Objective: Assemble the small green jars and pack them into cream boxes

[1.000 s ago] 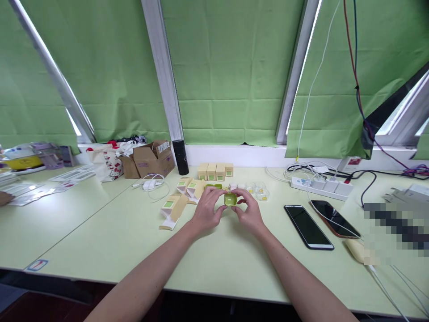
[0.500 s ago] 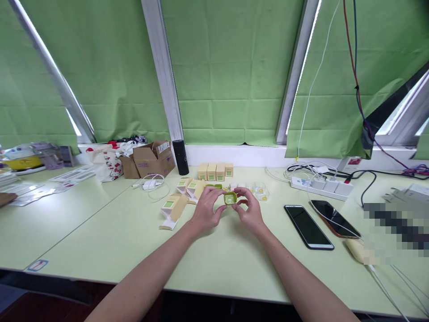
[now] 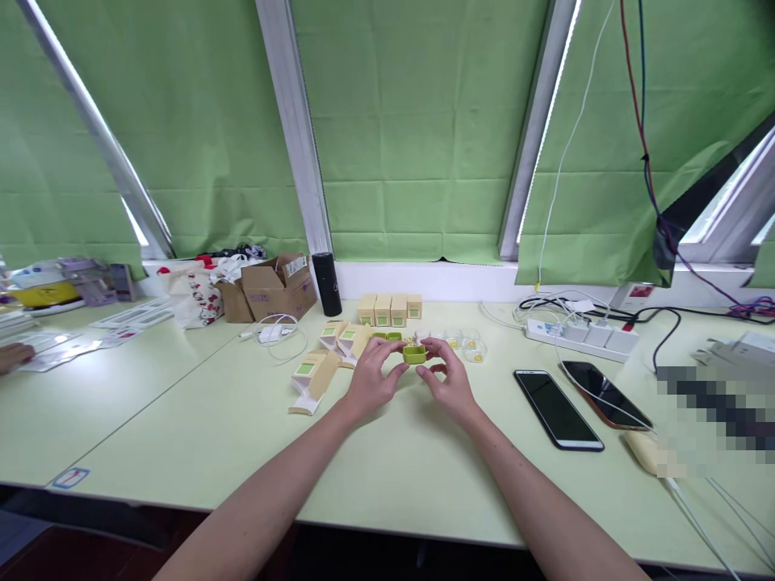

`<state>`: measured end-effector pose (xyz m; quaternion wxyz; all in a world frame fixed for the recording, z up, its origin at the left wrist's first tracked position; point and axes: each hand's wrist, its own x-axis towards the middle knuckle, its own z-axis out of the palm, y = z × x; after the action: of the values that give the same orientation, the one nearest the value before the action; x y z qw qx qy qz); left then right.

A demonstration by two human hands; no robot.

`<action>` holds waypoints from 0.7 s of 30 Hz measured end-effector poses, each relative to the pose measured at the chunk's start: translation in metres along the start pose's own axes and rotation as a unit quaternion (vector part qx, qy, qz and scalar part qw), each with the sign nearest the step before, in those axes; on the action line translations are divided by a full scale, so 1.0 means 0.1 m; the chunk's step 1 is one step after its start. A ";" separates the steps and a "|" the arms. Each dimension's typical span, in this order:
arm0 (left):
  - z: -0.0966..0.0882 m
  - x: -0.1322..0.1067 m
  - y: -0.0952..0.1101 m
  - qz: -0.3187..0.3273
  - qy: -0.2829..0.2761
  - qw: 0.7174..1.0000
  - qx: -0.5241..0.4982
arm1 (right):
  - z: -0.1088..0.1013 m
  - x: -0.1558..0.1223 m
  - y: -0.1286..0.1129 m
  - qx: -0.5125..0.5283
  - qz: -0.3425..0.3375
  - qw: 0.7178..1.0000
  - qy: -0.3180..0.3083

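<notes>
Head view showed both bare hands meeting over the pale green table (image 3: 182,420), just above its surface and a little in front of the person. The left hand (image 3: 370,378) pinched a small green case (image 3: 415,353) between thumb and forefinger, the other fingers loosely curled beneath. The right hand (image 3: 451,383) closed on the case's opposite side with thumb and fingertips, its remaining fingers half open (whether the lid was open or shut could not be told). The case sat between the two hands, raised slightly off the table. Just behind it lay clear plastic trays (image 3: 469,345), and further back stood a row of small tan boxes (image 3: 389,309). Opened cartons (image 3: 315,375) lay beside the left hand. Two phones (image 3: 557,407) rested well apart to the right, near a white power strip (image 3: 581,335). At the far left edge another person's hand (image 3: 13,355) rested on papers.
</notes>
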<state>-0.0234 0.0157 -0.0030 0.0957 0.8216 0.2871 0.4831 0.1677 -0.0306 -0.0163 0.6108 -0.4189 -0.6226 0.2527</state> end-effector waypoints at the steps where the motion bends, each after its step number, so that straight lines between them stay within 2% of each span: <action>1: 0.00 0.00 0.00 -0.007 0.002 1.000 -0.004 | 0.00 0.00 0.00 -0.001 0.002 1.000 -0.001; 12: 0.02 0.03 -0.03 -0.064 0.013 0.997 -0.031 | 0.01 0.01 0.05 -0.009 0.028 1.000 0.003; 21: 0.02 0.04 -0.04 -0.105 -0.008 0.994 -0.031 | 0.03 0.02 0.07 -0.013 0.027 0.999 0.010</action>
<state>-0.0218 0.0218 -0.0033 0.1731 0.7875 0.3557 0.4726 0.1669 -0.0245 -0.0216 0.6042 -0.4464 -0.6081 0.2567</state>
